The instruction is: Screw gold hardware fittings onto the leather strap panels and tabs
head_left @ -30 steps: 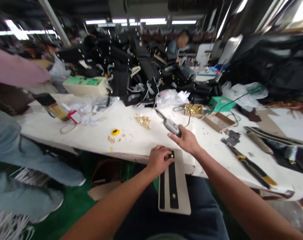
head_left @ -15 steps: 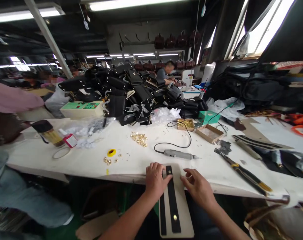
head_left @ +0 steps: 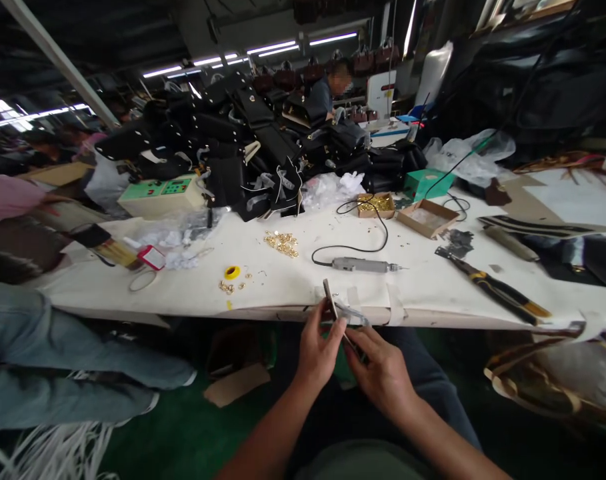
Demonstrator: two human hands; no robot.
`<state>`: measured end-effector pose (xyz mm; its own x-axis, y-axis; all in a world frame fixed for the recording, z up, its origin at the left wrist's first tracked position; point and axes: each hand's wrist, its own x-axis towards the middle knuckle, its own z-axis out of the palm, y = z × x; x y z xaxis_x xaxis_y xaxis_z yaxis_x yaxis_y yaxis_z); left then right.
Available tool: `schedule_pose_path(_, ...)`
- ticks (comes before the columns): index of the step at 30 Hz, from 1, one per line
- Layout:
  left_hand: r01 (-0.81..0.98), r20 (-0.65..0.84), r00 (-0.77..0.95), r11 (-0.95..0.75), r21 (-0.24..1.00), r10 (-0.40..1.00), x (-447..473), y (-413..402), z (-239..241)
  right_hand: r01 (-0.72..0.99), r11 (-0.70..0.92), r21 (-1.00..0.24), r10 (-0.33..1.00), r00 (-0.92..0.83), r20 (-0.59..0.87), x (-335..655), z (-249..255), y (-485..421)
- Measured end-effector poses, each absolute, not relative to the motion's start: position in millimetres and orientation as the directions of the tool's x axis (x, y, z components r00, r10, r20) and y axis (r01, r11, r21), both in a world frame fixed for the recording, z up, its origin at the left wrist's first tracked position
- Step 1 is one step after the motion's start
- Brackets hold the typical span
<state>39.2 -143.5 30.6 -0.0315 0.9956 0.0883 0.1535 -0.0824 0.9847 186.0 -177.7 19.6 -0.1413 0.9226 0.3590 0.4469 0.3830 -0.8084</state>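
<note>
A flat beige panel (head_left: 329,297) is tipped up and seen almost edge-on, just in front of the table edge. My left hand (head_left: 319,350) is closed on its left side, thumb toward me. On the right, my right hand (head_left: 383,367) has its fingers bent round the panel's lower part. A clear-wrapped piece (head_left: 353,315) shows behind the panel, between the hands; its kind cannot be made out. The panel's broad faces are mostly hidden. Beyond the hands, a grey electric screwdriver (head_left: 361,265) lies on the white table (head_left: 303,290).
Gold-coloured fittings (head_left: 281,243) and a yellow tape roll (head_left: 231,272) lie on the left. Black-and-yellow pliers (head_left: 500,290) and an open cardboard box (head_left: 427,219) are to the right. Black bags (head_left: 263,133) are heaped behind. Someone in jeans (head_left: 77,353) stands at left.
The panel has gone from lying face-up with its black strips showing to standing nearly edge-on. My right hand, apart from it before, now grips it. My view has tilted down.
</note>
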Motion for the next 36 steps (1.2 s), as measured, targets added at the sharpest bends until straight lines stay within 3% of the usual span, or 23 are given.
schedule_pose_path(3, 0.014, -0.043, -0.116, 0.045, 0.999, 0.992, 38.7, -160.7, 42.8, 0.529, 0.473, -0.705, 0.881, -0.313, 0.356, 174.4, 35.7, -188.2)
schedule_pose_path(6, -0.047, -0.157, -0.222, 0.15, 0.988, 0.962, 32.9, -165.5, 50.3, 0.439, 0.5, -0.747, 0.85, -0.415, 0.325, 173.5, 55.4, -195.3)
schedule_pose_path(9, -0.097, -0.167, -0.204, 0.149, 0.984, 0.965, 25.2, -164.9, 52.3, 0.33, 0.492, -0.805, 0.863, -0.304, 0.403, 185.4, 75.5, -188.9)
schedule_pose_path(12, -0.113, -0.167, -0.134, 0.152, 0.982, 0.977, 22.5, -166.1, 53.7, 0.389, 0.473, -0.79, 0.879, -0.144, 0.455, 198.3, 85.4, -169.0)
schedule_pose_path(16, -0.044, -0.155, -0.055, 0.153, 0.987, 0.986, 29.1, -173.7, 61.4, 0.48, 0.402, -0.779, 0.91, -0.116, 0.398, 200.6, 78.7, -146.5)
schedule_pose_path(20, -0.014, -0.144, 0.001, 0.144, 0.989, 0.99, 36.1, -180.6, 71.2, 0.467, 0.346, -0.813, 0.932, -0.074, 0.355, 195.1, 69.9, -143.8)
schedule_pose_path(25, -0.013, -0.152, -0.018, 0.152, 0.988, 0.988, 32.7, -177.3, 75.4, 0.434, 0.452, -0.779, 0.889, -0.146, 0.435, 199.6, 70.5, -141.4)
schedule_pose_path(29, -0.122, -0.226, -0.018, 0.222, 0.967, 0.974, 27.1, -169.5, 75.3, 0.373, 0.561, -0.739, 0.827, -0.218, 0.518, 205.6, 69.2, -134.2)
schedule_pose_path(36, -0.188, -0.253, 0.041, 0.256, 0.948, 0.967, 25.8, -163.8, 76.2, 0.34, 0.559, -0.756, 0.828, -0.27, 0.491, 211.6, 74.2, -130.0)
